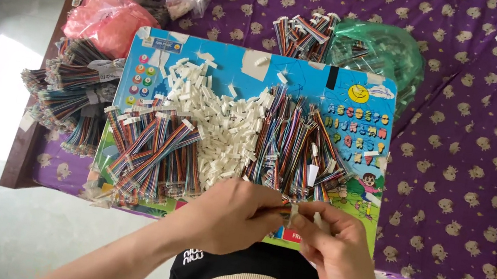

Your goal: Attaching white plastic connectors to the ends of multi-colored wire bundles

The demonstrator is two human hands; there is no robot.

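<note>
We see both hands meeting at the near edge of a colourful children's board [362, 84] that lies on a purple patterned cloth [449, 156]. The left hand [230, 215] is closed, its fingers pinched on one end of a short rainbow ribbon cable [286, 211]. The right hand [337, 248] is also closed, gripping the other end of the same cable together with what appears to be a small white connector [294, 214]; the part is too small to identify with certainty. The cable is held just above the near edge of the board, between the two hands.

On the board, directly beyond the hands, we find a heap of white plastic connectors [225, 123] in the middle. To its right lies a pile of loose ribbon cables [294, 140]. To its left lies a stack of ribbon cables with connectors fitted [151, 151]. Further left, off the board, more bundled cables [68, 96] rest at the cloth edge. At the far side we note a pink bag [106, 13], a green bag [382, 54] and another cable bundle [303, 36].
</note>
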